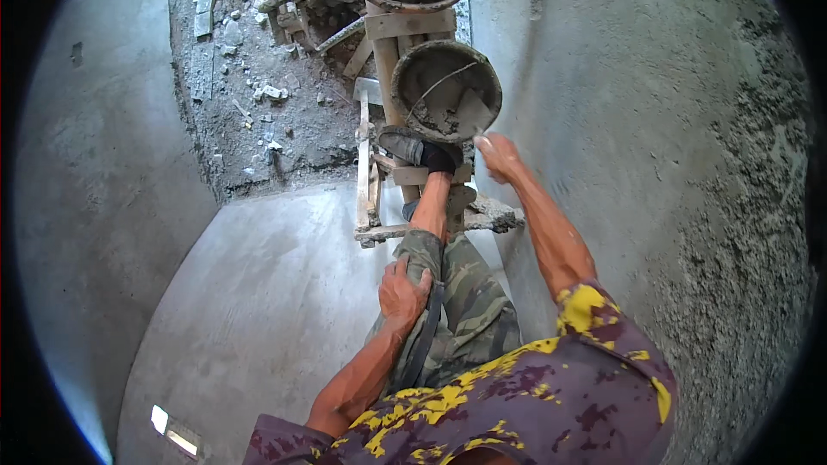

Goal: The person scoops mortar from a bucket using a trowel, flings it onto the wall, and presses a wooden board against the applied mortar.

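The right hand (497, 157) is gripping a trowel (475, 108), its fingers closing around the handle while the blade is resting in the grey mortar (435, 103) of the nearer bucket (397, 90). The left hand (405, 294) is lying over the knee of the camouflage trousers (472, 271), its fingers bending; whether they are pinching cloth, one cannot tell. Narrow timber staging (408, 24) is carrying the nearer bucket, and a farther bucket (412, 7), also holding mortar, is standing beyond it. On the right a grey wall (594, 112) is rising, mostly smooth, with a rough, pitted patch (732, 250) showing toward the edge. A plain wall (95, 146) is bounding the left. Between them, rubble (267, 120) is covering the ground, meeting a smooth pale surface (258, 258) nearer the person.
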`<state>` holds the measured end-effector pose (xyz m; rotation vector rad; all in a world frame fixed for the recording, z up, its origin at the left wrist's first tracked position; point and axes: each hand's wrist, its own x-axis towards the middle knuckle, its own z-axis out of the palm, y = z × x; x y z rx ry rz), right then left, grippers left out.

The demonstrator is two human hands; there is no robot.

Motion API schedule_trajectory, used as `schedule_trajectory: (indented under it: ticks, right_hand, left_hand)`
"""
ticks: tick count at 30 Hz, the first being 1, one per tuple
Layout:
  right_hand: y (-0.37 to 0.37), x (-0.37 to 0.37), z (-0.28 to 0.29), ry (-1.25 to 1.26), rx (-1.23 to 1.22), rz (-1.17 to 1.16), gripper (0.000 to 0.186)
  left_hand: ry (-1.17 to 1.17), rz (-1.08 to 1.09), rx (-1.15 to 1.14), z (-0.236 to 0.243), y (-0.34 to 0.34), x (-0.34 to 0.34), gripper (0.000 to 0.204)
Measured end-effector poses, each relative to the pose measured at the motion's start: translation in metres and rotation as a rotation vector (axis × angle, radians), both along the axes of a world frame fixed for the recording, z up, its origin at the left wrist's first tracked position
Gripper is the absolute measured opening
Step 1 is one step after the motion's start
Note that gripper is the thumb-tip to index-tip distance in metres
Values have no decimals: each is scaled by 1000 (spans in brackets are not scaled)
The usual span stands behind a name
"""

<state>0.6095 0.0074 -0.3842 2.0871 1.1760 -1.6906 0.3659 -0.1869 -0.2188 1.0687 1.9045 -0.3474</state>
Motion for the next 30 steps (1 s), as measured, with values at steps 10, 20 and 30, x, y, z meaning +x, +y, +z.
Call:
schedule_trajectory:
  ticks: [10, 20, 30]
  right_hand:
    - [0, -7, -11, 235, 21, -130, 37]
    - [-27, 0, -41, 238, 278, -52, 37]
    - [-70, 22, 65, -304, 314, 81, 48]
  left_hand:
    - [53, -37, 52, 5, 4, -2, 51]
    - [72, -97, 104, 2, 5, -3, 48]
    - [-124, 30, 161, -1, 26, -3, 62]
